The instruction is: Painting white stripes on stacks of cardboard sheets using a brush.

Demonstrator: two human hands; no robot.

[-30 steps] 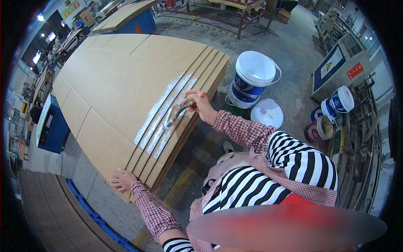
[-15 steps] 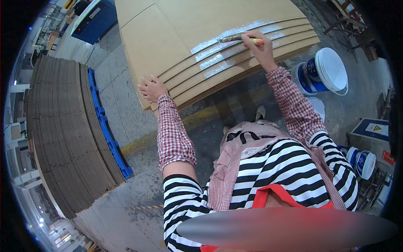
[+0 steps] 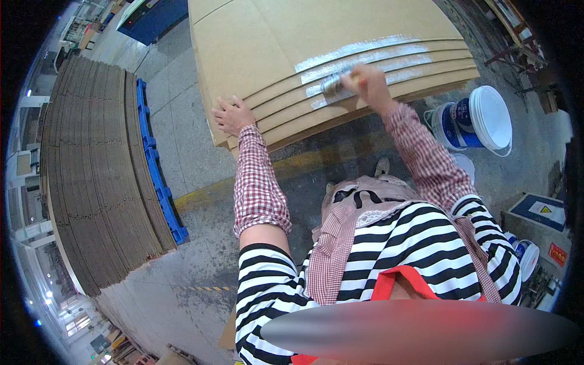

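Observation:
Before me lies a stack of brown cardboard sheets (image 3: 255, 48), their near edges fanned out like steps. White wet-looking glue (image 3: 359, 48) covers a band across several of these stepped edges. My right hand (image 3: 368, 86) is closed round the handle of a brush (image 3: 331, 84), somewhat blurred by motion. The bristles touch the glued band near its left end. At the stack's near left corner my left hand (image 3: 234, 115) rests flat on the cardboard, fingers spread and holding nothing.
A tall stack of folded cardboard (image 3: 100, 176) stands at left beside a blue pallet (image 3: 159, 176). White-and-blue buckets (image 3: 465, 121) are on the floor to the right. A blue machine (image 3: 152, 21) is at the far left, a metal box with a warning sign (image 3: 538, 210) at right.
My right hand has brought the brush leftward and nearer to me, onto the lower glued steps. My left hand stays on the stack's corner. The whole view has shifted slightly.

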